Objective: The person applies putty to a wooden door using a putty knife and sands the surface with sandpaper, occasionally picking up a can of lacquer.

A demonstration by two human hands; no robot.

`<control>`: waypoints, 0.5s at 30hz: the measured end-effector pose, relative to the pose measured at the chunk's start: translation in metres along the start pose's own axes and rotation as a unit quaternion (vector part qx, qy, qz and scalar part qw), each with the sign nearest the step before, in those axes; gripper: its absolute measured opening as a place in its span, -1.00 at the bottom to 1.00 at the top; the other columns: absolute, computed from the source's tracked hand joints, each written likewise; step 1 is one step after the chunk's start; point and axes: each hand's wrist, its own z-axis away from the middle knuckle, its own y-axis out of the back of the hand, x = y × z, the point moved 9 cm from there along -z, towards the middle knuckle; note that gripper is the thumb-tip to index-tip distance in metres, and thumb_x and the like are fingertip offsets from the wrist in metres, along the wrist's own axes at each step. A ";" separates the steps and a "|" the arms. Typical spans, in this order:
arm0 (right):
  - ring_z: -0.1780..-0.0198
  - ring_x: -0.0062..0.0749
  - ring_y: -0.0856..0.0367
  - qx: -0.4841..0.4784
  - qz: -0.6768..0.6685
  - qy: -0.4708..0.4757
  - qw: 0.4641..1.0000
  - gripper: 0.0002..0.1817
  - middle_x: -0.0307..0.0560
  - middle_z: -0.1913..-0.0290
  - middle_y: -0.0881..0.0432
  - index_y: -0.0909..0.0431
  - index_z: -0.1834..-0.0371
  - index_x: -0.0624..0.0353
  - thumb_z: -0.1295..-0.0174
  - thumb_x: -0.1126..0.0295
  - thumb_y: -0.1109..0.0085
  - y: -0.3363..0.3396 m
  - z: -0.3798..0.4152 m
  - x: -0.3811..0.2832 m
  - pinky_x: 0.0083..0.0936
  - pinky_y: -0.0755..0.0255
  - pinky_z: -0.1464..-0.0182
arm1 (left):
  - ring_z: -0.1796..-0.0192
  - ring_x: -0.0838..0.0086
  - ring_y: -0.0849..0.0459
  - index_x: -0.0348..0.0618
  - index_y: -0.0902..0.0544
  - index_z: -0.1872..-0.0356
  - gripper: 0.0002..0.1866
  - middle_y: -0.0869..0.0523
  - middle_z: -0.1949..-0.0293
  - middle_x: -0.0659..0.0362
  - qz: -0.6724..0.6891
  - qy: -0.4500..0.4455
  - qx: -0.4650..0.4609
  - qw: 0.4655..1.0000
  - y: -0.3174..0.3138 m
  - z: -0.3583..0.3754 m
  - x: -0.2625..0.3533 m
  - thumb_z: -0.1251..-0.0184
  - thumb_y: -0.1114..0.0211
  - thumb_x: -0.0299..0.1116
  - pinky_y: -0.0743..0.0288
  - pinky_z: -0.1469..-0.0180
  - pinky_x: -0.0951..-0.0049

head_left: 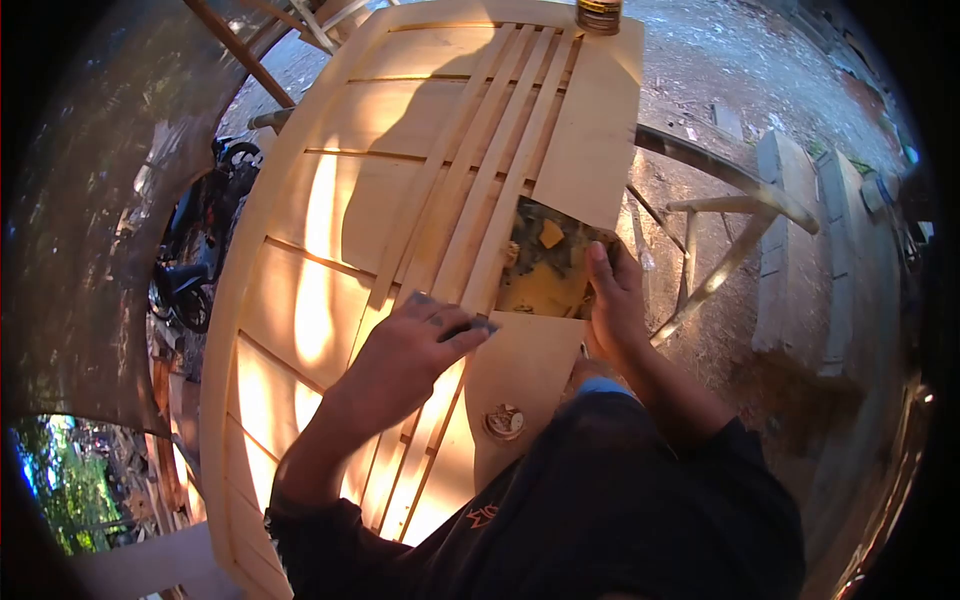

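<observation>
My left hand is closed round a thin grey flat piece, whose edges stick out past the fingers; its exact kind is hidden. It is over the long strips of a pale wooden door panel. My right hand grips the right edge of a dark square board, thumb on top. Yellow-tan paste-like patches and black stains cover that board, which is over the door's right part. Below it, a small round tin or lid with crumbly bits inside rests on the wood.
A jar with a dark label stands at the door's far end. Wooden trestle legs support the door at the right. Concrete beams lie on the ground beyond. At left are a parked motorcycle and a hanging dark sheet.
</observation>
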 end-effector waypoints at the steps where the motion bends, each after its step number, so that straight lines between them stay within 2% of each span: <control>1: 0.04 -0.57 -0.45 0.004 0.023 0.006 1.000 -0.69 -0.16 0.07 -0.55 -0.42 -0.06 0.31 -0.42 0.30 0.05 0.006 -0.009 0.003 -0.57 -0.31 -0.07 | -0.07 0.18 -0.59 -0.09 -0.62 0.00 -0.49 -0.64 0.02 0.05 0.038 0.035 -0.015 0.999 -0.001 0.000 -0.019 0.02 -0.07 -0.77 -0.47 -0.16 0.28; 3: 0.06 -0.58 -0.45 0.014 0.066 0.015 0.998 -0.70 -0.17 0.08 -0.56 -0.44 -0.04 0.31 -0.42 0.31 0.05 0.024 -0.030 0.015 -0.57 -0.33 -0.05 | -0.07 0.20 -0.60 -0.12 -0.61 -0.01 -0.46 -0.64 0.00 0.03 0.114 0.105 -0.046 0.987 0.001 0.002 -0.071 0.03 -0.04 -0.80 -0.47 -0.16 0.33; 4: 0.08 -0.59 -0.46 0.029 0.032 0.000 0.999 -0.70 -0.17 0.09 -0.56 -0.45 -0.03 0.30 -0.42 0.30 0.05 0.036 -0.044 0.030 -0.58 -0.34 -0.04 | -0.17 0.22 -0.54 -0.21 -0.58 -0.03 -0.41 -0.59 -0.09 0.02 0.112 0.133 -0.042 0.984 -0.009 0.005 -0.115 0.10 0.08 -0.82 -0.41 -0.21 0.38; 5: 0.07 -0.57 -0.46 0.030 0.026 -0.020 0.999 -0.69 -0.15 0.08 -0.56 -0.45 -0.04 0.31 -0.42 0.29 0.07 0.043 -0.055 0.040 -0.57 -0.34 -0.05 | -0.16 0.19 -0.55 -0.20 -0.57 -0.06 -0.40 -0.60 -0.09 0.01 0.197 0.219 -0.038 0.955 -0.010 0.003 -0.149 0.10 0.04 -0.82 -0.40 -0.22 0.37; 6: 0.06 -0.55 -0.47 0.032 0.065 -0.027 0.997 -0.67 -0.14 0.07 -0.56 -0.43 -0.06 0.32 -0.43 0.28 0.09 0.051 -0.068 0.046 -0.56 -0.34 -0.06 | -0.16 0.18 -0.55 -0.20 -0.56 -0.08 -0.38 -0.60 -0.09 0.00 0.118 0.210 -0.046 0.970 -0.007 -0.006 -0.170 0.11 0.01 -0.83 -0.41 -0.21 0.36; 7: 0.05 -0.54 -0.48 0.035 0.105 -0.036 0.993 -0.66 -0.13 0.06 -0.56 -0.41 -0.08 0.33 -0.43 0.28 0.11 0.056 -0.080 0.053 -0.54 -0.34 -0.07 | -0.11 0.24 -0.59 -0.20 -0.57 -0.07 -0.35 -0.63 -0.04 -0.02 0.108 0.213 -0.041 0.970 -0.011 -0.016 -0.187 0.10 0.13 -0.88 -0.39 -0.22 0.41; 8: 0.03 -0.52 -0.48 0.028 0.092 -0.029 0.995 -0.64 -0.12 0.04 -0.55 -0.39 -0.10 0.34 -0.44 0.27 0.12 0.055 -0.091 0.056 -0.53 -0.34 -0.08 | -0.12 0.18 -0.57 -0.11 -0.58 -0.09 -0.38 -0.63 -0.04 0.02 0.073 0.210 -0.066 0.973 -0.016 -0.027 -0.203 0.09 -0.04 -0.81 -0.43 -0.17 0.34; 10: 0.00 -0.49 -0.49 0.010 0.068 -0.024 0.997 -0.64 -0.10 0.00 -0.54 -0.35 -0.13 0.35 -0.44 0.29 0.14 0.050 -0.111 0.056 -0.50 -0.34 -0.11 | -0.08 0.17 -0.58 -0.06 -0.61 -0.05 -0.45 -0.65 -0.02 0.05 0.080 0.185 -0.057 0.978 -0.019 -0.052 -0.214 0.00 -0.03 -0.77 -0.44 -0.13 0.30; 15: -0.02 -0.54 -0.48 -0.015 0.137 0.016 0.990 -0.66 -0.13 0.00 -0.55 -0.37 -0.12 0.33 -0.44 0.30 0.13 0.053 -0.128 0.061 -0.52 -0.31 -0.13 | -0.02 0.21 -0.61 -0.04 -0.64 0.03 -0.64 -0.67 0.03 0.10 0.020 0.113 -0.050 0.992 -0.033 -0.080 -0.215 -0.17 -0.10 -0.59 -0.49 -0.05 0.32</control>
